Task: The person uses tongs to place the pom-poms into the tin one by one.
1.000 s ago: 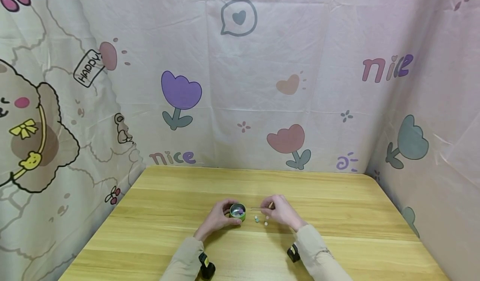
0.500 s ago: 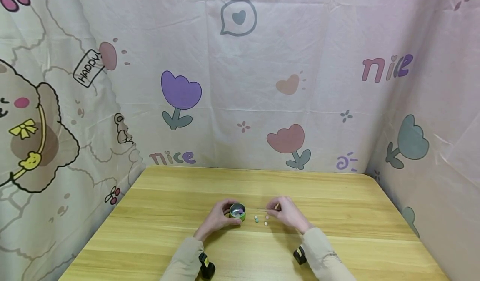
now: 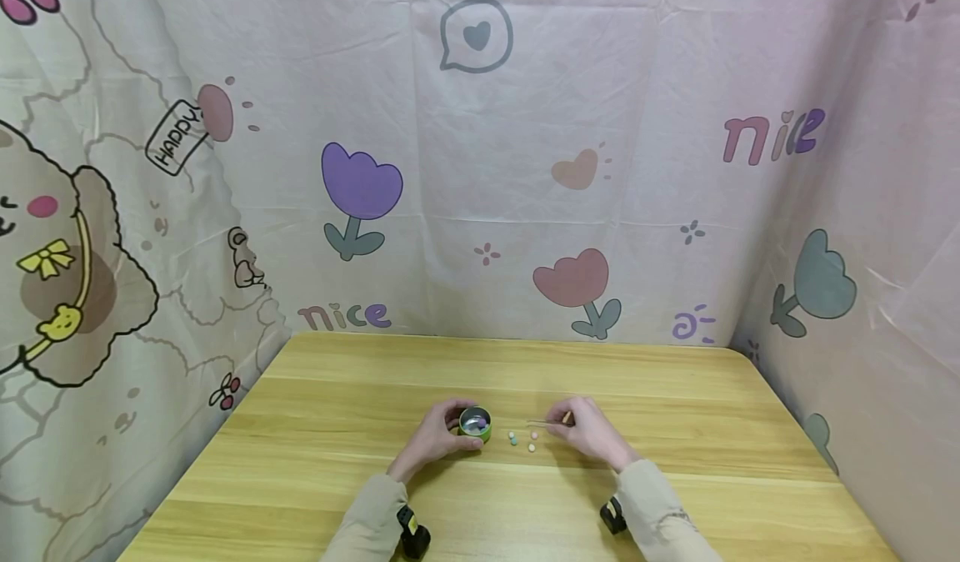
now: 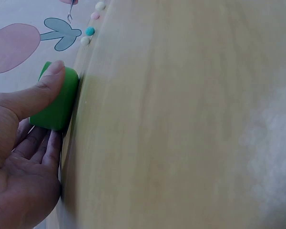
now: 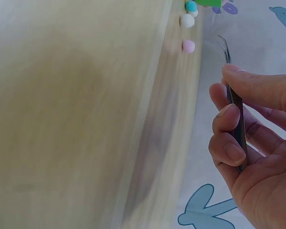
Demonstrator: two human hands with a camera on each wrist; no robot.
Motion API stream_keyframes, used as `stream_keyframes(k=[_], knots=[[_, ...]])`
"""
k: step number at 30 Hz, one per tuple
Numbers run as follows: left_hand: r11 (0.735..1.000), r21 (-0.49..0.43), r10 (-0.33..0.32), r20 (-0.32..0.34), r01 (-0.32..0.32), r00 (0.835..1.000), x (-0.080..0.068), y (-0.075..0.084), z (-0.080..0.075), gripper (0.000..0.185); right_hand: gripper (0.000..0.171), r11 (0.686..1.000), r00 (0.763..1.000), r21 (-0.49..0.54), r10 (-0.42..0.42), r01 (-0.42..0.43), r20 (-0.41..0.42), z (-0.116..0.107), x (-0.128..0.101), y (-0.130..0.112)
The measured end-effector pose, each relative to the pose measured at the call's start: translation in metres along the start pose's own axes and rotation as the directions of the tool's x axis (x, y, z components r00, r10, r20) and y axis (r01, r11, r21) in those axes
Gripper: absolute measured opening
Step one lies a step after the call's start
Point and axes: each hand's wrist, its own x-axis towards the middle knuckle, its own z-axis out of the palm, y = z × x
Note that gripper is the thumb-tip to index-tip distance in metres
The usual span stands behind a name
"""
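A small round green tin (image 3: 475,424) stands on the wooden table (image 3: 360,462), with something purple inside. My left hand (image 3: 438,433) grips its side, thumb on the green wall (image 4: 57,100). My right hand (image 3: 588,430) pinches thin metal tweezers (image 3: 542,421) (image 5: 233,95), tips pointing left toward the tin and holding nothing. Between the hands lie several tiny beads (image 3: 522,439): teal (image 5: 191,6), white (image 5: 187,20) and pink (image 5: 188,46). The beads (image 4: 89,31) also show at the top of the left wrist view.
Printed cloth with tulips and "nice" lettering (image 3: 480,170) walls the table at the back and both sides. A black wrist camera sits on each sleeve (image 3: 411,533) (image 3: 613,516). Bare wood stretches behind and beside the hands.
My right hand has drawn the tweezers to the right, away from the tin and past the beads. The left hand and tin have stayed put.
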Motion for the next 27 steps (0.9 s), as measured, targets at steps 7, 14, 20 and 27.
stream_keyframes(k=[7,14,20,27], knots=[[1.000,0.000,-0.001,-0.003,0.001,1.000,-0.0012,0.0003,0.0007,0.061,0.004,0.999,1.000,-0.032,0.009,-0.008,0.004,-0.0011,-0.0037,0.0068],[1.000,0.015,0.002,-0.002,-0.002,1.000,0.0001,-0.0019,0.0011,0.061,0.004,0.999,1.000,-0.051,0.004,-0.003,0.014,-0.0033,-0.0066,0.0092],[1.000,0.019,-0.001,-0.001,0.001,1.000,0.0006,-0.0029,0.0011,0.061,0.005,0.998,1.000,-0.060,0.014,-0.013,0.024,-0.0045,-0.0074,0.0097],[1.000,0.010,-0.003,-0.004,0.003,1.000,0.0008,-0.0027,0.0008,0.061,0.005,0.997,0.999,-0.073,0.035,-0.032,0.033,-0.0044,-0.0064,0.0088]])
